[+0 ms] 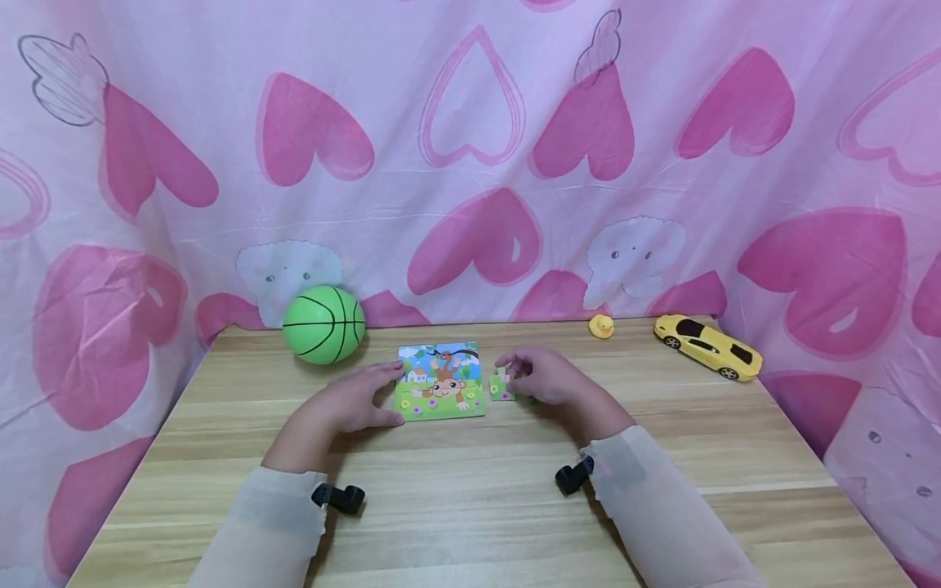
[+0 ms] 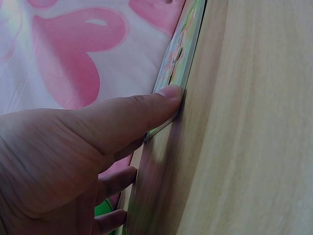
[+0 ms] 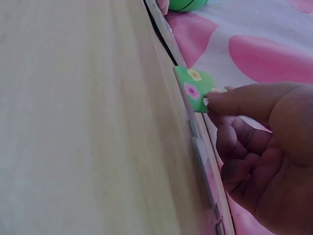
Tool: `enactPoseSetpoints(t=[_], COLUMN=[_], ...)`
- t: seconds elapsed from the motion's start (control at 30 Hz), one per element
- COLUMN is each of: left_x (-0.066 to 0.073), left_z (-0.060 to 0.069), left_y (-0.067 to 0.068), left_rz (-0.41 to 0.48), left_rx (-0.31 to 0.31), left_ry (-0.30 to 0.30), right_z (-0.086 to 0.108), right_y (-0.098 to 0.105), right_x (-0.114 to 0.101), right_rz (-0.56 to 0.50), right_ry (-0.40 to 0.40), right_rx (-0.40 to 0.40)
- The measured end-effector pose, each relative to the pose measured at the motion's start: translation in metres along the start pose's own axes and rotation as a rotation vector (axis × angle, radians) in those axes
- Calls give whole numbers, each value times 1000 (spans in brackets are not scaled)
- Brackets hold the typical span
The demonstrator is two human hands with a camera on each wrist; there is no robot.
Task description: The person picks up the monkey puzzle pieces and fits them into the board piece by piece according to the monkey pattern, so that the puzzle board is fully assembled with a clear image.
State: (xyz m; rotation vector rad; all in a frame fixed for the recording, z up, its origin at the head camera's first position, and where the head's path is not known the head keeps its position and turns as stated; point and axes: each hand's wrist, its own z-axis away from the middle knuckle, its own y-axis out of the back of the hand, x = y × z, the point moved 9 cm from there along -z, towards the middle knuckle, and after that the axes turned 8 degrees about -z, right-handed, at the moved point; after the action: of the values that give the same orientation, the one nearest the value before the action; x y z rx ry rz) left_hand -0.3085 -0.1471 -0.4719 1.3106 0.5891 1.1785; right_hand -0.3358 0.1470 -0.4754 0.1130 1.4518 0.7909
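A jigsaw puzzle [image 1: 439, 380] with a monkey picture lies flat on the wooden table. At its left edge rests my left hand [image 1: 360, 398], fingers spread; in the left wrist view the straight thumb [image 2: 142, 110] touches the corner of the puzzle [image 2: 181, 58]. Just right of the puzzle, my right hand [image 1: 547, 376] pinches a green puzzle piece [image 1: 502, 386] between thumb and finger. Pink and yellow flowers show on that piece [image 3: 193, 88] in the right wrist view, where the other fingers curl loosely below. Further pieces [image 3: 205, 166] lie on the table beyond that hand, partly hidden.
On the table [image 1: 456, 506], a green ball [image 1: 324, 325] stands at the back left. A yellow rubber duck [image 1: 601, 327] and a yellow toy car [image 1: 707, 347] are at the back right. Pink heart-patterned cloth [image 1: 470, 188] hangs behind the table and along both sides.
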Motion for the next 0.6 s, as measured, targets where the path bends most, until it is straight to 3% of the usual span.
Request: enactPoseSetpoints(t=[0.3,0.6], left_x=[0,2], left_z=[0,1], left_y=[1,2], left_rz=[1,13], left_rx=[-7,-1], left_ry=[7,2], right_z=[2,-17], right_y=[-9,-47], right_x=[-29,-58], right_rz=[-56,-120], right_ry=[66,127], right_rx=[-6,-54])
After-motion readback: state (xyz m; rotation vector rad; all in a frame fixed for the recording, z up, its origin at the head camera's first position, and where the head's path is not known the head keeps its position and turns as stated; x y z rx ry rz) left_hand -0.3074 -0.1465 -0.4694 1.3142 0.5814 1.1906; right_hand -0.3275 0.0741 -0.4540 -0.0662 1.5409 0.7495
